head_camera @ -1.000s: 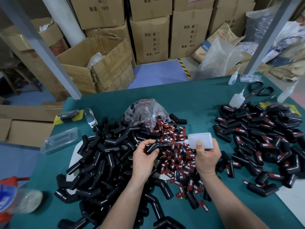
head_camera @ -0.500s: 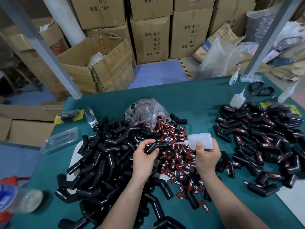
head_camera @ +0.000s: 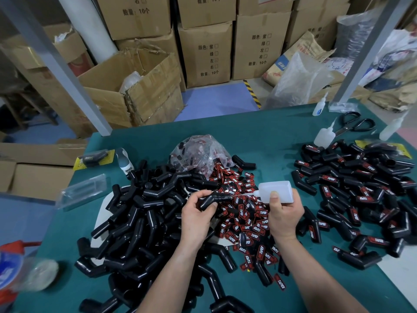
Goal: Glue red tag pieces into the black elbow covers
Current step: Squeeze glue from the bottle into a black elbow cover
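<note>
elbow cover (head_camera: 211, 199) gripped by left hand (head_camera: 195, 216) | right hand (head_camera: 284, 213) clasps glue bottle (head_camera: 275, 192) (nozzle tip blurred)

Stacked brown cardboard boxes (head_camera: 204, 54) line the rear of the room behind a green-topped table (head_camera: 259, 141), with blue floor (head_camera: 214, 101) between and grey metal posts (head_camera: 56, 64) flanking

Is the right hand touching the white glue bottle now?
Touching. The head view shows the right hand wrapped around the white glue bottle, with the thumb pressed flat on its side and no gap between them.
</note>
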### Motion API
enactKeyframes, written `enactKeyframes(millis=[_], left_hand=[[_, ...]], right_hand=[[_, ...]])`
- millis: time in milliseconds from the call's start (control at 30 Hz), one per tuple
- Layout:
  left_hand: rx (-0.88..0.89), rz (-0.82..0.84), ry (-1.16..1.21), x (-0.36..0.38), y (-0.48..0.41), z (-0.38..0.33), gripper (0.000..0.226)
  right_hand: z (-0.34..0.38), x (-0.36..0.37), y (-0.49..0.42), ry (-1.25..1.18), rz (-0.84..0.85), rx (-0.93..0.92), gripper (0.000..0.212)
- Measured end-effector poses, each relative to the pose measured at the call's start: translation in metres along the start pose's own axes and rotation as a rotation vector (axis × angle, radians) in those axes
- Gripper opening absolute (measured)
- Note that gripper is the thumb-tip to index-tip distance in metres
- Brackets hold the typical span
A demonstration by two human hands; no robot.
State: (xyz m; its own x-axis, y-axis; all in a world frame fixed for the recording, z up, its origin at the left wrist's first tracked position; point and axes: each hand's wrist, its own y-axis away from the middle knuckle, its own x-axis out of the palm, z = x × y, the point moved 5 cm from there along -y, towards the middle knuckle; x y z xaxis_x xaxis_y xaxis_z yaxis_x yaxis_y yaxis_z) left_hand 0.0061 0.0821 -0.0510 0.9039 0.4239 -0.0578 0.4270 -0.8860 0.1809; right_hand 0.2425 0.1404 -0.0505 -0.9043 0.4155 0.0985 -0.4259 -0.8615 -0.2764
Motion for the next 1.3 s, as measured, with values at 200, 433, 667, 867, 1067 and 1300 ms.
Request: enactKeyframes(millis=[200,433,667,867,1067,1300], left_hand=[[-0.028,0.006,0.010,0.0005,-0.0009,0.0015,0.041],[-0.018,-0.001,0.017,0.0012,0.0006,0.0006,0.037],[-0.019,-0.008,0.023,0.0009,-0.0003,0.0016,0.036],[-0.001,-0.003,0.018,0.0003,0.0000,-0.0002,0.043],[-0.009,-0.015,0.009,0.0000,0.0002,-0.0003,0.037],[-0.009,-0.010,0.019,0.0005,0.0011,-0.0001,0.037]], right_hand=[[0.0007,0.0001,0.0015,-0.004,0.012,0.000,0.026],[0.0003,0.0021,0.0036,0.008,0.025,-0.008,0.035],[0.0025,0.0024,0.0043,0.025,0.037,-0.022,0.034],[0.0011,0.0009,0.0025,0.020,0.022,-0.025,0.035],[0.0016,0.0008,0.0022,0.034,0.016,-0.041,0.034],[-0.0004,0.0000,0.0026,0.030,0.006,-0.056,0.033]])
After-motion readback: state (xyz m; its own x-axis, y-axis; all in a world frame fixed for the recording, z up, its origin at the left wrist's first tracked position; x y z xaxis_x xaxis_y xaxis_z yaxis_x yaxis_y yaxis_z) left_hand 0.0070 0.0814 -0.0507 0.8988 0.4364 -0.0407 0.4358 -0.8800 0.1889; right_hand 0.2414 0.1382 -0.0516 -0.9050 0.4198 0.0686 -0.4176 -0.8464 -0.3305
